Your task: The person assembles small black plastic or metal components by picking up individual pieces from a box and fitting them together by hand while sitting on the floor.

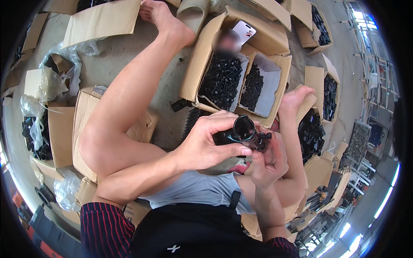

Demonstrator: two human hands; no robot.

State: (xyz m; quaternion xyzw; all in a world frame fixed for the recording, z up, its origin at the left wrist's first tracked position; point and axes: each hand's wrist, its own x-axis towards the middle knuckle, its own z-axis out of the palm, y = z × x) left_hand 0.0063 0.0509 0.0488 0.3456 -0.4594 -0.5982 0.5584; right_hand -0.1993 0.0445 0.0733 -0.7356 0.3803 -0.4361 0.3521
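Observation:
My left hand (205,139) is closed round a short black tubular part (244,126), its thumb along the near side and its open round end facing up. At the part's right side, the fingers of my right hand (272,162) are closed against it, beside a small black bolt-like piece (264,136) that sticks out. Just beyond my hands stands an open cardboard box (191,84). Inside it are a heap of black bolts (220,81) and, in a separate grey-lined compartment, a heap of smaller black pieces (252,86).
A phone (244,32) leans in the box's far part. My bare legs stretch either side of the box. Several cardboard boxes of black parts surround me, including one at the right (310,133). Plastic bags (66,189) lie at the left; metal racks (372,77) stand far right.

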